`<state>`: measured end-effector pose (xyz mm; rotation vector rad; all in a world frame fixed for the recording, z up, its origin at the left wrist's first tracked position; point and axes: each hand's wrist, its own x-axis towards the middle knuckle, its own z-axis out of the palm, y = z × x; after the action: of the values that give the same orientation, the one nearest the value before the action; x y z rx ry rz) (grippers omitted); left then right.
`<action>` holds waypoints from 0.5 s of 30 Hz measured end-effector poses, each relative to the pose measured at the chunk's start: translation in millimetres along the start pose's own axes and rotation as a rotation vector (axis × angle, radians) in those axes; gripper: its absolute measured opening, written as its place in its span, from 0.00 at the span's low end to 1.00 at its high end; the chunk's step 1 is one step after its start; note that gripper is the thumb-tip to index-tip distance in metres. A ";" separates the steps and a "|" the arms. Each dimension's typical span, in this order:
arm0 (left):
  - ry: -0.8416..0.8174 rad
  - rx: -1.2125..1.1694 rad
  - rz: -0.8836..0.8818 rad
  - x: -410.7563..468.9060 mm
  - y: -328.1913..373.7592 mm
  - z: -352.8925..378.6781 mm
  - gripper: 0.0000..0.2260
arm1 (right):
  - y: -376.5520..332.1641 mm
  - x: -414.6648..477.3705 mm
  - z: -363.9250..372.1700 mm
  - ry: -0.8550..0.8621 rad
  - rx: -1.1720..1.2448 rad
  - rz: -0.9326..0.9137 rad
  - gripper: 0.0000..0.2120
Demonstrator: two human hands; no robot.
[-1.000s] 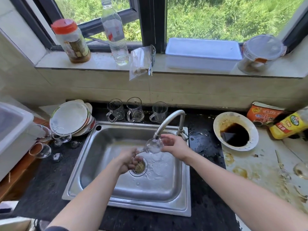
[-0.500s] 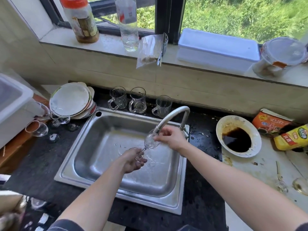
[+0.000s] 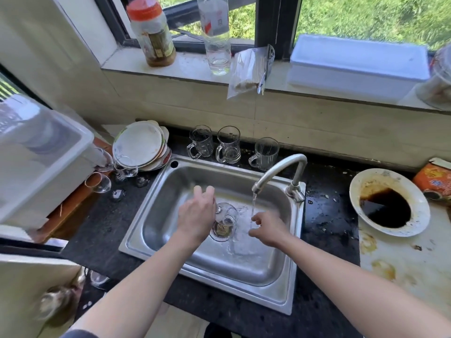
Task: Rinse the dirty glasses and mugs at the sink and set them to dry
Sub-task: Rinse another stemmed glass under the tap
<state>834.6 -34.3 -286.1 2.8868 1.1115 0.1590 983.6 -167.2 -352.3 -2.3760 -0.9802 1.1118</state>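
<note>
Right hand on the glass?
No, the right hand sits apart from the glass, under the running tap; the left hand holds it.

left hand (image 3: 197, 213) palm down, holds glass (image 3: 227, 215) | right hand (image 3: 269, 229) fingers (image 3: 260, 217) loosely curled, apart

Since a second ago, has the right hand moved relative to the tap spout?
Yes. The right hand has left the tap spout, dropping below it, toward the camera.

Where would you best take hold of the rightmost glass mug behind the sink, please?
I'd take the rightmost mug by its handle, coming from the front left. It stands upright, mouth up, the handle juts out to the left toward the sink, and the faucet arches close on its right.
</note>
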 end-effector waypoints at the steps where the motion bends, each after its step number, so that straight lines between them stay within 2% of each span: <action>1: -0.015 -0.019 -0.030 -1.2 -2.5 -1.3 0.06 | -4.7 -1.3 3.8 -0.008 0.007 -0.014 0.27; 4: -0.071 -0.192 -0.233 -1.4 -14.9 -1.4 0.09 | -23.0 -6.0 13.8 -0.028 0.207 -0.056 0.36; 7: -0.186 -0.580 -0.418 -2.2 -37.9 5.8 0.08 | -47.9 -8.3 16.6 -0.045 0.521 -0.069 0.44; 11: -0.352 -1.088 -0.728 -7.3 -75.9 12.1 0.06 | -94.3 -10.5 13.7 -0.100 0.761 -0.116 0.34; 13: -0.427 -1.246 -0.838 -12.6 -100.1 12.9 0.06 | -123.0 -5.3 19.3 -0.088 0.753 -0.148 0.30; 15: -0.479 -1.325 -0.895 -18.4 -129.6 13.1 0.10 | -154.6 3.6 30.0 -0.044 0.677 -0.178 0.28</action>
<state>736.1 49.4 -310.7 1.0893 1.3041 0.0869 893.4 -55.3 -287.7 -1.6969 -0.6653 1.1917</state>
